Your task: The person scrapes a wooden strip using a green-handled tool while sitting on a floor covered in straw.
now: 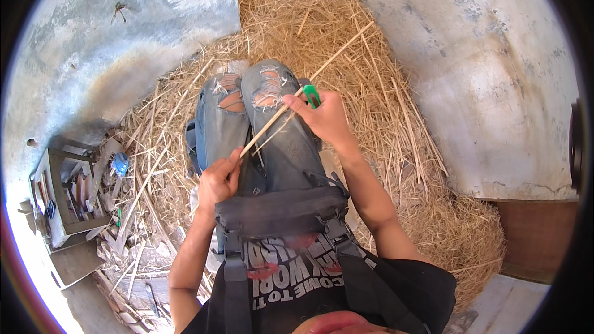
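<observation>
A long, pale bamboo strip (267,127) slants across my lap, from beside my left wrist up past my knees. My left hand (218,180) is closed around its lower part. Higher up, my right hand (325,120) grips a green-handled knife (311,95), its thumb pressed along the strip. The knife's blade is hidden behind the fingers and the strip. Just below the right hand, a thin curled shaving (273,137) hangs off the strip over my jeans (281,159).
Heaped straw-like shavings (322,15) cover the floor around my legs, with loose strips (408,127) to the right. Worn grey-blue walls (489,80) stand on both sides. At left are a small wooden shelf (57,201) and a blue plastic bag (120,164). A brown panel (532,238) sits at lower right.
</observation>
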### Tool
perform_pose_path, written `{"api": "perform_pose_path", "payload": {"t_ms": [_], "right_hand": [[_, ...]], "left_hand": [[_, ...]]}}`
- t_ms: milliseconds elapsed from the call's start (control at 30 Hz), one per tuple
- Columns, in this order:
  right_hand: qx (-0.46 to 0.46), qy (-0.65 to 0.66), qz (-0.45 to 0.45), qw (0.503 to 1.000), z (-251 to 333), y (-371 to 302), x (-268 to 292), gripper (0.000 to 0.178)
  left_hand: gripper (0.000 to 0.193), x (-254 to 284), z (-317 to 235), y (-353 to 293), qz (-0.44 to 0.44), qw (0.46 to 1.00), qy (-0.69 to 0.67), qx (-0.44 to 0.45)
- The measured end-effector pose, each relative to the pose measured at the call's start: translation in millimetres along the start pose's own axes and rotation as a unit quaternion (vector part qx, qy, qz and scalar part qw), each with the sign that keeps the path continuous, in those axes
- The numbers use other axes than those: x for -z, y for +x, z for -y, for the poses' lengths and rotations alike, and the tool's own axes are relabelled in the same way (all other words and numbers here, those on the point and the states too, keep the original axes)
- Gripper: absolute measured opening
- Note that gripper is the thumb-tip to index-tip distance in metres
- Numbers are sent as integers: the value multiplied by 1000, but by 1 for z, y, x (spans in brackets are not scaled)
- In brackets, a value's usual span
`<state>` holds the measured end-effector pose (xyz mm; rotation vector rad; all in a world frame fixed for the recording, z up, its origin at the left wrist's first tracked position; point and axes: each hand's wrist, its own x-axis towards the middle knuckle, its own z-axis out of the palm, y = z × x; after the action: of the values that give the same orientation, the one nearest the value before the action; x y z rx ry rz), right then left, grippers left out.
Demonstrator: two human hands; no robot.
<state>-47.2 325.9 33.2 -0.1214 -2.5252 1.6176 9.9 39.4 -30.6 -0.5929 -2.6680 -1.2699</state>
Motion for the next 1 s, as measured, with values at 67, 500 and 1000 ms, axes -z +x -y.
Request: {"api": "perform_pose_path", "payload": {"t_ms": [67,500,1000], "right_hand": [[22,-28,-3,999,4,2,-1,39],[93,-8,63,994,-18,3,-6,21],[29,-4,-40,999,-34,-27,10,51]], "left_hand": [[39,0,-2,-1,-5,999,32,-3],[34,-1,-14,1,-7,999,32,43],[33,22,-15,19,149,919,-265,251]]}}
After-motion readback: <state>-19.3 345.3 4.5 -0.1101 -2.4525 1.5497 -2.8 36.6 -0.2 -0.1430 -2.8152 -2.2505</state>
